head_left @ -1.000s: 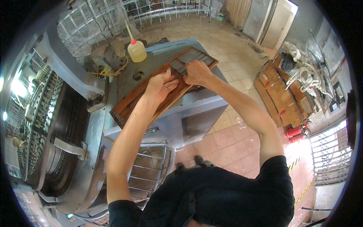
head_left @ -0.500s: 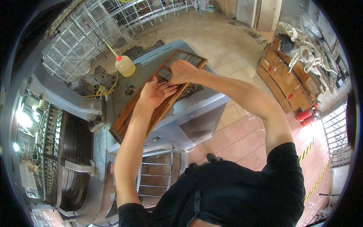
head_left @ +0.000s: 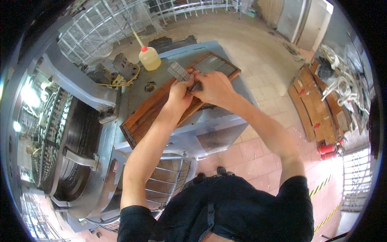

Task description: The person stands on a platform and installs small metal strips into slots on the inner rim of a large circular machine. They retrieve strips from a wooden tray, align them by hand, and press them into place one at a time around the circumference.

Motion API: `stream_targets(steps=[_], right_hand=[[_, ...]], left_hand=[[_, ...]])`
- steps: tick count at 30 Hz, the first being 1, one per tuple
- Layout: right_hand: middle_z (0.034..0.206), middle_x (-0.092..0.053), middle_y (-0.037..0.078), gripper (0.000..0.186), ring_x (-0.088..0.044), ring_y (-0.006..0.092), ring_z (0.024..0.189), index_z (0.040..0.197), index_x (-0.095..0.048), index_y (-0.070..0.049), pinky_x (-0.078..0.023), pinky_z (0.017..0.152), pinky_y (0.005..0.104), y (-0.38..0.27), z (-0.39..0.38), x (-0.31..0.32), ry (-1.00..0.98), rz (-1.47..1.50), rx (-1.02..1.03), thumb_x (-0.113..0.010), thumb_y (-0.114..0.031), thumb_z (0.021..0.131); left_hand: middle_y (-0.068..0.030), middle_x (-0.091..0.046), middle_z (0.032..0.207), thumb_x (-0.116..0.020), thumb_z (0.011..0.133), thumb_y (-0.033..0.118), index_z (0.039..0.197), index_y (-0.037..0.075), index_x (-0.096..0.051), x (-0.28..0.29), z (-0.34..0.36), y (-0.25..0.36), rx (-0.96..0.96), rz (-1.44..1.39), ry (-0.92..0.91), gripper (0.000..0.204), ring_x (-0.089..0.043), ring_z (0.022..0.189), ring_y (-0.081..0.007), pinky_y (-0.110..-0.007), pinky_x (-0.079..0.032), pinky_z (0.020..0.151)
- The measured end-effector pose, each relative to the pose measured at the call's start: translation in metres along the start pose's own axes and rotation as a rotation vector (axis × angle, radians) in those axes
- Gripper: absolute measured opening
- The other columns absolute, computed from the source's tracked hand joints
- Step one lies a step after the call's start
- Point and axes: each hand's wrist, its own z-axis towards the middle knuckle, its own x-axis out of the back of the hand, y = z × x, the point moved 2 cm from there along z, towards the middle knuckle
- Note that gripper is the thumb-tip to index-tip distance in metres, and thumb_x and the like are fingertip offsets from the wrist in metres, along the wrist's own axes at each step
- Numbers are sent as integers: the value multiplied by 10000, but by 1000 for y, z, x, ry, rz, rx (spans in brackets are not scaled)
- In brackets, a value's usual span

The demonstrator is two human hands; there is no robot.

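A bundle of thin grey metal pieces (head_left: 177, 70) pokes up from my left hand (head_left: 180, 93), whose fingers are closed around it. My right hand (head_left: 216, 87) meets it from the right, fingers bent in a pinch at the bundle's lower end; a dark bit shows between the hands, too small to name. Beneath both hands lies a long wooden tray (head_left: 147, 109), slanting from near left to far right. More flat grey pieces (head_left: 214, 63) lie in rows in its far end, and a few small ones sit in its near end.
The tray rests on a blue-grey machine table (head_left: 165, 60). A squeeze bottle (head_left: 150, 59) of yellowish liquid with a red cap stands beyond it. Left is a large round machine (head_left: 76, 133); a metal rack (head_left: 165, 177) is below. Cardboard (head_left: 318, 105) and red extinguishers (head_left: 326, 151) are at right.
My left hand, previously open with palm up over the tray, now grips the grey metal bundle, which is lifted off the tray. My right hand has come from the far compartment to meet it.
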Motion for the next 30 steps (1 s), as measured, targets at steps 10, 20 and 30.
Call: stream_targets(steps=[10,20,30], right_hand=[[983,-744,131,297,-710,213,796,1018,-732,20,-563,715,314,7,-61,22,52,478,-177,-814,-184,818],[1102,-740,121,611,-677,124,997,1423,-520,-37,-504,930,292,-68,-47,7,-379,1199,-67,-736,-20,851],[1044,-738,97,531,-678,111,918,1376,-561,-6,-536,830,267,-201,-149,-99,-845,1499,-120,-747,-42,880]], left_hand=[[-180,-703,1078,-549,985,-41,1187,-34,-574,-7,-32,21,-240,549,-194,203,-709,1023,-291,-402,-587,887],[-195,-698,1126,-624,931,-44,1190,-61,-611,-16,-199,15,185,300,-138,259,-715,1012,-308,-428,-580,945],[-228,-656,1219,-612,906,-62,1337,-60,-491,75,-394,-12,156,-64,88,448,-687,1092,-376,-491,-581,960]])
